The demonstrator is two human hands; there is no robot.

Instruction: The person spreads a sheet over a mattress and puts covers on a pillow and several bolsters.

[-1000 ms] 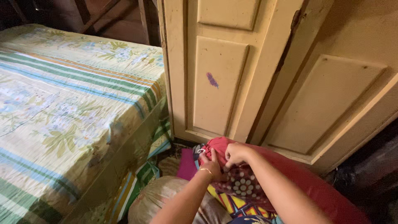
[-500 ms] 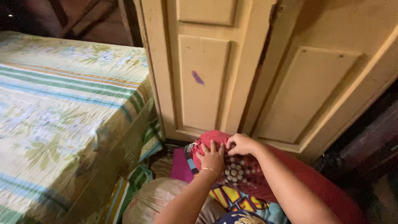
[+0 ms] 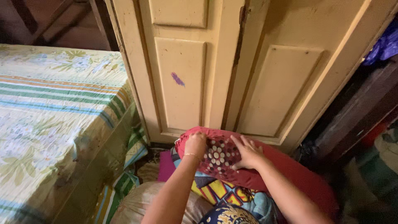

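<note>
A red cloth bundle [image 3: 290, 172] lies on the floor in front of a cream wardrobe. Over its top end is a dark red cloth with white dots [image 3: 219, 155]. My left hand [image 3: 195, 144], with a thin gold bracelet at the wrist, grips the top left end of the bundle with curled fingers. My right hand [image 3: 247, 152] rests flat, fingers spread, on the dotted cloth. Under the bundle lies a bright printed fabric [image 3: 226, 193] in yellow, red and blue.
The cream panelled wardrobe doors [image 3: 182, 74] stand just behind the bundle, the right one [image 3: 286, 87] ajar. A bed with a floral, green-striped sheet [image 3: 54, 112] fills the left. A beige sack [image 3: 137, 203] sits at the bottom. Dark shelves with clothes [image 3: 373, 141] are at right.
The view has swung to the right. My left hand moved to the bundle's top left end and gripped it. My right hand opened flat on the dotted cloth, now spread wider.
</note>
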